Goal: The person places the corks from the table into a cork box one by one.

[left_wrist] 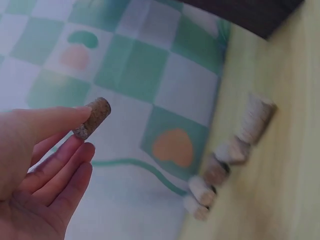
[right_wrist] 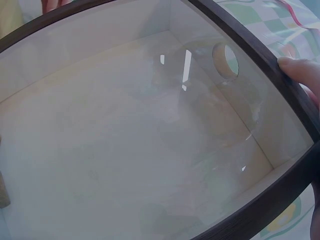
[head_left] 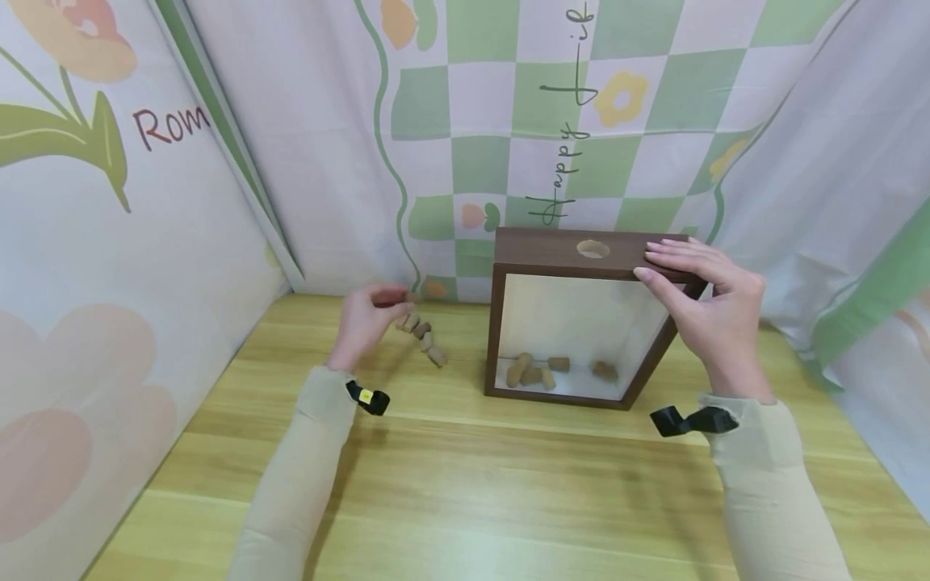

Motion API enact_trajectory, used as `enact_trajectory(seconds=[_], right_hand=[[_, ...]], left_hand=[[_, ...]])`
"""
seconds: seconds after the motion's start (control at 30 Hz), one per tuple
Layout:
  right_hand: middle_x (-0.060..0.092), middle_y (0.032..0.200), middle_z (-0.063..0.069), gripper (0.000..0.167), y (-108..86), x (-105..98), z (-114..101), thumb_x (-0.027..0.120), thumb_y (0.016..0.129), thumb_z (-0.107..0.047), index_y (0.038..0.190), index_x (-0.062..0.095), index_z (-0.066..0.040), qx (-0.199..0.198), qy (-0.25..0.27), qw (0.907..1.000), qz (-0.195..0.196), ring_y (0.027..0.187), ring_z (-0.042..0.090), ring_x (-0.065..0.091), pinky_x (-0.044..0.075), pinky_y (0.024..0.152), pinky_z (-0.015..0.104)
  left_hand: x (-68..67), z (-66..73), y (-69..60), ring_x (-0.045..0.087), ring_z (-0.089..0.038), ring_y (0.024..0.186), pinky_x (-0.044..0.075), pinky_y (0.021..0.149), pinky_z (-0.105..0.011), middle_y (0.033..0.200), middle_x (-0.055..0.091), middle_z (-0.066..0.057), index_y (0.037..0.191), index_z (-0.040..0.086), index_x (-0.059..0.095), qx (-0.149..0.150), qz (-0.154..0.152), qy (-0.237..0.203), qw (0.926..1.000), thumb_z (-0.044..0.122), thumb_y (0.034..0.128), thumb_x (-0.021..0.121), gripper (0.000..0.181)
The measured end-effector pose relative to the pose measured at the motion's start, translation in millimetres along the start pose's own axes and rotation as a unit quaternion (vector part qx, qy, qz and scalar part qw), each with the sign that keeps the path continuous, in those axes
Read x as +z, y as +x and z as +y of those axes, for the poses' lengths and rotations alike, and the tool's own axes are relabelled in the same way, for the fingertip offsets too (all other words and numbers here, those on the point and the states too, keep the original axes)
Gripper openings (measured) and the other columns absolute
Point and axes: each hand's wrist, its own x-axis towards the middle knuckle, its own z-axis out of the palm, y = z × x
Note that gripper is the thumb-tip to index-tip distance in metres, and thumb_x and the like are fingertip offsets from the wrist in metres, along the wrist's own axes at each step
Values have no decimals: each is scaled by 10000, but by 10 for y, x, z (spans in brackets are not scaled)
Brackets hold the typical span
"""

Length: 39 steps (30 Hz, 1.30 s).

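The left hand (head_left: 366, 319) pinches one small brown cork, round like a tiny log (left_wrist: 93, 119), between thumb and fingertips. Five more loose corks (head_left: 422, 331) lie in a crooked row on the yellow wooden table (head_left: 436, 484), near its back edge. I'd say the step is picking up one cork. The next move seems to call for a snug pinch and good aim at the round hole (head_left: 593, 249). That hole is in the top of the dark brown wooden box with a clear front (head_left: 538, 248). A few corks (head_left: 558, 364) lie on its floor. The right hand (head_left: 715, 303) rests with fingers stretched over its top right corner.
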Motion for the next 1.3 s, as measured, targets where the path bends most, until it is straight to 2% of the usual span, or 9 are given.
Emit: enact_trajectory(seconds=[0.17,0.4,0.6,0.8,0.9,1.07,1.3], right_hand=[[737,983,235,170,0,-5,-2,845,787,53,946,786,70,21,2,10000,-4,1032,133,702,444,1074,402],[737,987,237,177,8,-6,-4,846,785,57,951,787,67,27,-15,10000,-19,1036,130,700,442,1076,405],[738,986,234,175,16,-1,-9,849,788,47,951,788,65,-2,-47,10000,-31,1040,135,699,445,1072,401],[738,989,231,173,17,-3,-8,847,785,54,949,789,62,17,-46,10000,-37,1044,145,699,447,1071,397],[741,992,223,174,18,-8,-10,848,786,51,950,790,61,32,-46,10000,-31,1046,141,698,446,1071,394],[741,992,222,171,12,-14,-11,849,788,46,948,789,62,36,-32,10000,-30,1042,138,698,446,1071,396],[736,985,239,170,0,-7,-11,847,785,55,943,786,71,4,-29,10000,-43,1037,133,699,446,1072,402]], left_hand=[[25,214,28,681,-188,1024,545,920,-362,1125,731,-47,1201,68,726,176,154,-114,9997,208,906,805,335],[87,567,45,683,-161,1023,553,904,-316,1119,737,-20,1178,78,744,639,443,-468,9959,237,918,799,310],[158,862,66,676,-140,1024,541,940,-374,1109,740,-9,1150,77,755,1365,783,-681,9852,220,918,801,276],[211,1105,55,673,-109,1036,513,959,-300,1110,744,-20,1144,69,759,1906,1025,-763,9733,196,915,802,265],[245,1246,43,673,-118,1046,515,962,-303,1117,742,-31,1136,57,761,2115,1002,-942,9676,165,906,808,259],[332,1477,35,678,-143,1047,514,975,-325,1130,741,-48,1129,40,764,2296,776,-1207,9627,132,892,817,260],[517,1703,47,675,-76,1014,513,935,-256,1118,743,6,1127,74,776,2597,549,-801,9608,156,891,822,254]])
